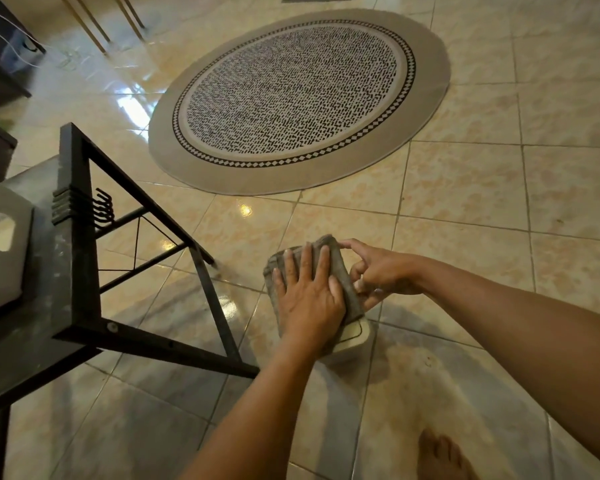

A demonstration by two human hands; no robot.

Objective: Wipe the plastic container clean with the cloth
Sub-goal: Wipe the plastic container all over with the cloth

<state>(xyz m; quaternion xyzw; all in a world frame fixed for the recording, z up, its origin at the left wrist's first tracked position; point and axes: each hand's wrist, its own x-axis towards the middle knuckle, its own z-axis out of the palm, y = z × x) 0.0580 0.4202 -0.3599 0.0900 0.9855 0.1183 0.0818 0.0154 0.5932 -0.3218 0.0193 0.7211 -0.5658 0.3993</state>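
A cream plastic container (354, 336) is held in the air above the tiled floor, at the centre of the head view. A grey cloth (340, 268) is draped over most of it, so only its near corner shows. My left hand (309, 296) lies flat on the cloth with fingers spread, pressing it against the container. My right hand (378, 275) grips the container's right side, with its fingers touching the cloth's edge.
A black metal-framed table (73, 299) stands at the left, with a white box (0, 251) on it. A round patterned rug (298, 98) lies on the floor beyond. My bare foot (440, 455) is at the bottom right. Dark furniture and thin legs stand at the far left.
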